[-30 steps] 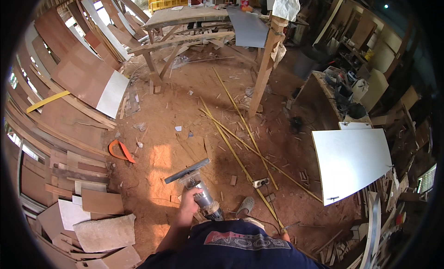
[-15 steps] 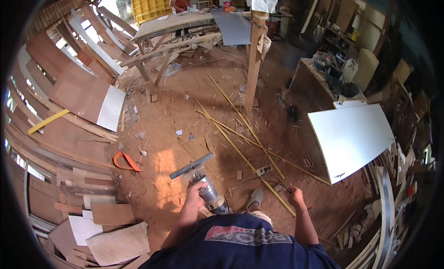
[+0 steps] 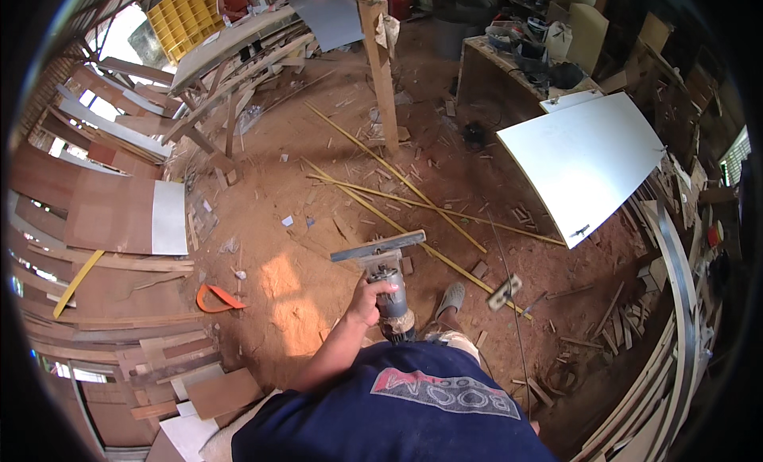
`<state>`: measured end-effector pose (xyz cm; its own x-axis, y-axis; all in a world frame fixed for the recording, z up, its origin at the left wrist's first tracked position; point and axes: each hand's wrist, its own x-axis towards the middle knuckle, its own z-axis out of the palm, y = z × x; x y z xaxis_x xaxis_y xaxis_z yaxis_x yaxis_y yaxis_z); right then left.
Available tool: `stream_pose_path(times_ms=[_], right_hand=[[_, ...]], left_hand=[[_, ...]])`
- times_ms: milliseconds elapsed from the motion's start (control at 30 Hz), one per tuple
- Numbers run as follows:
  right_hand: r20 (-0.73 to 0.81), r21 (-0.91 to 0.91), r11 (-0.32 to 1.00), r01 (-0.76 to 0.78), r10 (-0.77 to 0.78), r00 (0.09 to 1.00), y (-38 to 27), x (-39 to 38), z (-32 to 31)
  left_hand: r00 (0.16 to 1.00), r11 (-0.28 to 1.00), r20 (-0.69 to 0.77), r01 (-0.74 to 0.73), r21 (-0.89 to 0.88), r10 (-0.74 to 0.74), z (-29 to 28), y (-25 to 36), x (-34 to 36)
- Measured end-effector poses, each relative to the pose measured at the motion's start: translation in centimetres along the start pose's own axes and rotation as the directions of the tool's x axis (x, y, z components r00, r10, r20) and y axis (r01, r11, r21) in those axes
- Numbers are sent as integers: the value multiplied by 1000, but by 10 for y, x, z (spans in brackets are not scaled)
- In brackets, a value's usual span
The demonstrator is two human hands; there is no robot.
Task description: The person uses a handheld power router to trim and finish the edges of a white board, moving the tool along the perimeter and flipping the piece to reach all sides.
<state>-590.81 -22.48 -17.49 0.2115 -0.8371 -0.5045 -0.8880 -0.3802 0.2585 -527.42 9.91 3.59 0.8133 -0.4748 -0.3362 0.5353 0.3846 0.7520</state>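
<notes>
My left hand (image 3: 367, 299) grips a metal-bodied hand router (image 3: 392, 299) with a long, dusty base board (image 3: 377, 244) across its top, held over the dirt floor in front of my navy shirt. My right hand (image 3: 534, 426) barely shows past the shirt's lower right edge, its fingers hidden. A dark cord (image 3: 518, 335) runs up from near it to a socket block (image 3: 505, 292) and beyond. My sandalled foot (image 3: 450, 301) is right of the router.
Long yellow strips (image 3: 381, 213) cross the floor by a wooden post (image 3: 385, 104). A white panel (image 3: 580, 168) stands right, wood offcuts (image 3: 214, 394) lie left, an orange loop (image 3: 218, 299) nearby. A co-worker (image 3: 234, 2) is at a far bench (image 3: 195, 63).
The view has swung, shifting the bench leftward. The router moved rightward in view. My right hand has dropped from beside me to mostly behind the shirt; the socket block has shifted right.
</notes>
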Motion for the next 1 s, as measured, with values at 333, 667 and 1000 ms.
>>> stream_pose_path(times_ms=[333,667,1000], right_hand=[[-275,578,805,136,35,961,-42,107,-69],[-516,530,591,608,-344,785,-312,186,-310],[-516,214,537,816,-647,561,-376,216,-330]], left_hand=[[999,1000,36,-10,17,9,10,6,11],[964,975,-173,-215,-55,202,-35,22,-31],[886,901,-359,-381,-206,292,-66,21,-80]])
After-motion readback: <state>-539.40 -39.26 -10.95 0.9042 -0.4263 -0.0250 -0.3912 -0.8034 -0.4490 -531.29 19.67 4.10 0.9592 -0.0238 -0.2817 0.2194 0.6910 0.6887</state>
